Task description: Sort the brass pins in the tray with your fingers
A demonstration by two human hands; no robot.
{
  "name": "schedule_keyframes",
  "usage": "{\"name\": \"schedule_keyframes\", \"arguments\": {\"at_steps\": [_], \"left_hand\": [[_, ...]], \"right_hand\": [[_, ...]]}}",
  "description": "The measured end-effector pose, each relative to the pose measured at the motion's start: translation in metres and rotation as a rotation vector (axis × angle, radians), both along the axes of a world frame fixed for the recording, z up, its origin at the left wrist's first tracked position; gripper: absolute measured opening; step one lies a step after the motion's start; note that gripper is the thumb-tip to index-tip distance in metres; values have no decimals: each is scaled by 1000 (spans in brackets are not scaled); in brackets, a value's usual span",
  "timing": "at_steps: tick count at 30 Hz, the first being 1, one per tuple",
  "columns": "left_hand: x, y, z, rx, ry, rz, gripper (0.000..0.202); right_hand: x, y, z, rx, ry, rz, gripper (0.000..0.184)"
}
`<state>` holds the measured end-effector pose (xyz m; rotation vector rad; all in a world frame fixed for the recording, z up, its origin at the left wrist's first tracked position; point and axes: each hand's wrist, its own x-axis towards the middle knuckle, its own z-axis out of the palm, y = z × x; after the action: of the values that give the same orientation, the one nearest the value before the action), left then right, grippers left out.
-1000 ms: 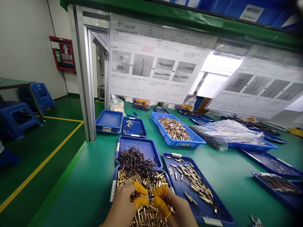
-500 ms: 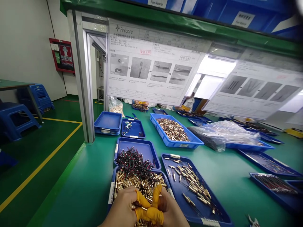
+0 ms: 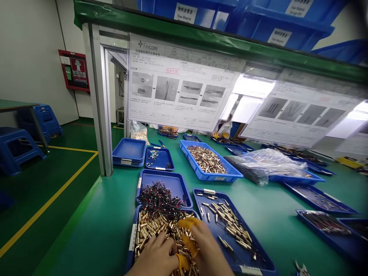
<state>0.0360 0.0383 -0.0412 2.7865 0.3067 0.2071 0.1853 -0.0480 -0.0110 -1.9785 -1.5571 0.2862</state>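
Observation:
Both hands are over a blue tray [image 3: 132, 239] heaped with short brass tubes [image 3: 149, 225]. My left hand [image 3: 161, 255] is low in the tubes, its fingers bent, a yellow finger cot on the thumb; what its tips grip is hidden. Just right of it, my right hand [image 3: 202, 243] reaches over the tubes with yellow-covered thumb and forefinger apart, and I make out nothing held between them. Dark wired parts with red strands [image 3: 161, 199] lie piled across the far edge, spilling from a second blue tray [image 3: 178, 180].
At right, a blue tray [image 3: 211, 230] holds brass pieces with wires. Farther back stand a lighter blue bin [image 3: 230, 177] of brass parts, stacked trays [image 3: 129, 149] and plastic bags [image 3: 273, 163]. Pliers [image 3: 301, 268] lie at front right. A metal post [image 3: 100, 107] rises at left.
My hands were together, closed around a small metal piece. They have since parted: the left has dropped into the brass tubes and the right has opened. The view tilted slightly.

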Motion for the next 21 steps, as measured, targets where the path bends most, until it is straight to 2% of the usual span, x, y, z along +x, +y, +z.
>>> {"name": "schedule_keyframes", "arguments": {"at_steps": [2, 5, 7, 9, 13, 15, 17, 21], "left_hand": [[2, 0, -2, 58, 29, 2, 12], [3, 0, 0, 2, 61, 16, 9], [3, 1, 2, -113, 55, 31, 10], [1, 1, 5, -271, 14, 65, 12], [-2, 1, 11, -628, -91, 270, 16], [-3, 2, 12, -766, -157, 389, 10], [-3, 4, 12, -878, -227, 463, 6], [-4, 6, 10, -987, -297, 488, 12]], "right_hand": [[-14, 6, 0, -148, -92, 149, 35], [-25, 10, 0, -257, -123, 128, 41], [-25, 9, -3, -195, -83, 100, 45], [-22, 8, -8, -68, -29, 66, 43], [-16, 4, -14, 116, 148, -38, 18], [-13, 2, -14, 129, 241, -54, 12], [-12, -1, -14, 113, 290, -50, 15], [-17, -5, -19, 146, 421, -30, 25]]}}
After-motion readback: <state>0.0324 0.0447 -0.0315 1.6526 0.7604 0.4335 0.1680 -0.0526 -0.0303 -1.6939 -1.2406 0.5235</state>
